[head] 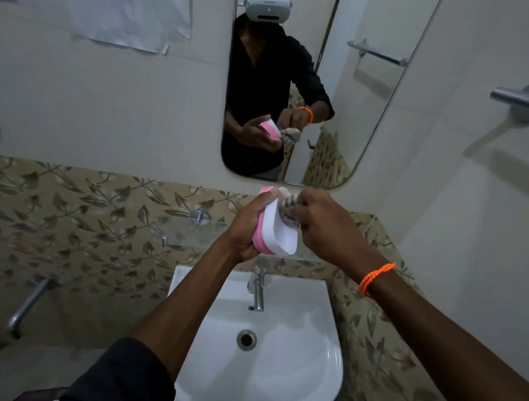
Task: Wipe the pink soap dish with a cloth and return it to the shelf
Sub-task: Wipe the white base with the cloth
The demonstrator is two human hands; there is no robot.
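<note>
The soap dish (275,229) is smooth plastic, pink on one side and white on the other, with round corners. It is held up in the air above the white sink (291,374), which is shiny and curved like a bowl. The left hand (248,227) has its grip wrapped tight around the pink side. The right hand (321,226) has its grip pinching a small soft cloth (289,202), grey and white and crumpled, pressed against the top of the white side. Most of the cloth is hidden behind the fingers. A clear glass shelf (185,237) sticks out from the leafy tiles above the sink and is hard to see.
</note>
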